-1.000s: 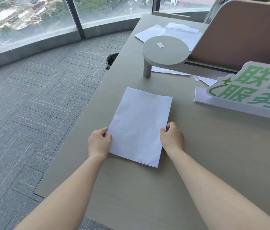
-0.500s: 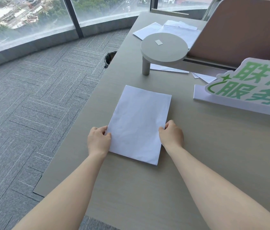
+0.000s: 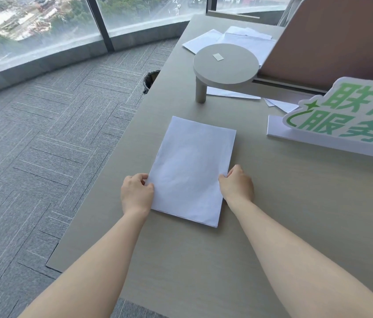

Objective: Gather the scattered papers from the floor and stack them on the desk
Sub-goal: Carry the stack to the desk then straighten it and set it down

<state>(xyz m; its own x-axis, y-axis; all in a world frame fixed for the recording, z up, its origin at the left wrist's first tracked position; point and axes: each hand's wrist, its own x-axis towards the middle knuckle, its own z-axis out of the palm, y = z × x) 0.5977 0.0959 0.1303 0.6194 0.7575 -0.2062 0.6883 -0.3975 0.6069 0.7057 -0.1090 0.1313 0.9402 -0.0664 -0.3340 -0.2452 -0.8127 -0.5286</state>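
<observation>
Squaring the stack of papers (image 3: 192, 171) flat on the surface (image 3: 295, 214), left hand (image 3: 137, 193) and right hand (image 3: 238, 185) each with its grip pressed to a long edge, fingertips pinching lightly, seemingly to align sheets.

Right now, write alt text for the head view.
Two bare hands, left hand and right hand, hold the long edges of a neat white paper stack lying on a beige desk. More loose sheets lie farther back.
</observation>
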